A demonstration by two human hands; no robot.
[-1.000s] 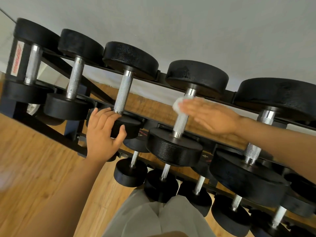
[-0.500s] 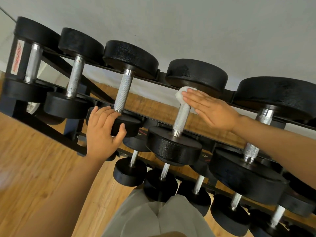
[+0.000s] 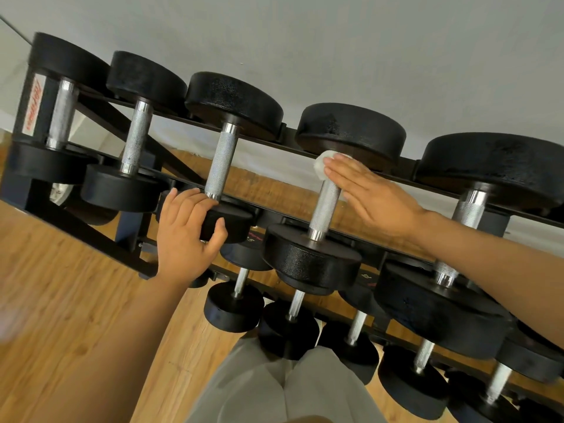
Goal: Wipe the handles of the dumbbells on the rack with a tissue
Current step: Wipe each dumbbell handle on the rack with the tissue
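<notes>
Right hand [image 3: 370, 196]: fingers straight and together, pressing a white tissue [image 3: 324, 166] flat against the top of a knurled handle [image 3: 326, 209].
Left hand [image 3: 186, 236]: fingers curling over the near black head [image 3: 227, 222] of the neighbouring dumbbell, thumb underneath, gripping it.
Tissue: lying just under the far head of the fourth dumbbell on the rack [image 3: 131, 251], upper tier.
Floor [image 3: 61, 285]: wood planks showing beneath.

a black rack [image 3: 410, 162] stands on a wooden floor [image 3: 61, 285]; black dumbbells [image 3: 219, 154] lie across its rails in rows.
</notes>
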